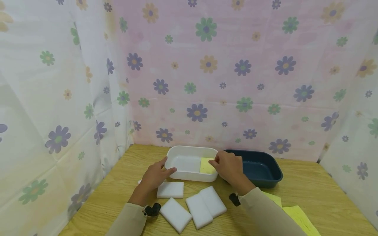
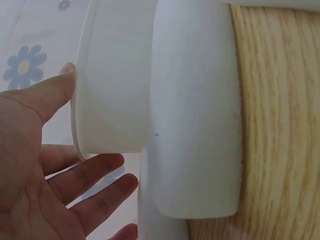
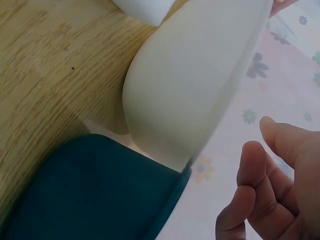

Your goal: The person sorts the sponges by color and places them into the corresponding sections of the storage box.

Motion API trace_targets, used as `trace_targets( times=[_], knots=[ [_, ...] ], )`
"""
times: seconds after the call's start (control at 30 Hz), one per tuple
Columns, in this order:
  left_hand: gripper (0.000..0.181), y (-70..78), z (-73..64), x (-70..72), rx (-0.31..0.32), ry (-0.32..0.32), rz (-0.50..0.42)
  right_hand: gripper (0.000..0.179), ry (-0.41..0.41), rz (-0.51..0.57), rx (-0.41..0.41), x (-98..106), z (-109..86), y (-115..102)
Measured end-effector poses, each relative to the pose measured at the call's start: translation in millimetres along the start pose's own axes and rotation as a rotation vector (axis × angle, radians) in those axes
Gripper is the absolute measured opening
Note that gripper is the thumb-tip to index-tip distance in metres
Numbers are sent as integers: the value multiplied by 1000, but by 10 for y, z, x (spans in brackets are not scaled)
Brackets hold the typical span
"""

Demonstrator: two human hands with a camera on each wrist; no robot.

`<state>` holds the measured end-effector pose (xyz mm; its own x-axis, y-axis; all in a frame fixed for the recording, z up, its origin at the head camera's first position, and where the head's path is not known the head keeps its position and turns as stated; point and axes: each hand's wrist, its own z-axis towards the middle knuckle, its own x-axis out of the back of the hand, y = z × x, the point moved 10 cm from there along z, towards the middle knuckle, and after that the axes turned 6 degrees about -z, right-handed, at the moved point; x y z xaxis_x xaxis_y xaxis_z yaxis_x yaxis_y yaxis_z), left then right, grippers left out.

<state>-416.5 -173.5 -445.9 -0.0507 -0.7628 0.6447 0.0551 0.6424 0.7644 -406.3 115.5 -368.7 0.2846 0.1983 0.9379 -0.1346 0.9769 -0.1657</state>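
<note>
A white plastic tub (image 1: 178, 164) stands at the back of the table, with a yellow sponge (image 1: 206, 166) lying flat in its right end. My left hand (image 1: 155, 176) touches the tub's left end, thumb at the rim and fingers fairly straight along the outside. Over the tub's right end hovers my right hand (image 1: 228, 165), just above the yellow sponge. In the right wrist view its thumb and fingertips (image 3: 252, 155) stand apart with nothing between them. A dark blue tub (image 1: 260, 167) sits to the right, partly behind my right hand.
Several white sponge blocks (image 1: 176, 214) lie on the wooden table (image 1: 333, 200) in front of the white tub, two overlapping. More yellow sponges (image 1: 298, 219) lie at the lower right, partly under my right sleeve. A flowered curtain (image 1: 224, 98) closes off the back and sides.
</note>
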Motion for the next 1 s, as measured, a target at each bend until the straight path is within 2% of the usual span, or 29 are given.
trace_targets(
  times=[0.4, 0.8, 1.0],
  knots=[
    [90, 12, -3, -7, -4, -5, -7, 27, 14, 151, 1, 264, -177, 151],
    [91, -2, 14, -23, -8, -6, -21, 23, -11, 223, -7, 314, -521, 361],
    [90, -6, 9, -19, -6, -2, -22, 24, 13, 255, -16, 387, -622, 477]
  ],
)
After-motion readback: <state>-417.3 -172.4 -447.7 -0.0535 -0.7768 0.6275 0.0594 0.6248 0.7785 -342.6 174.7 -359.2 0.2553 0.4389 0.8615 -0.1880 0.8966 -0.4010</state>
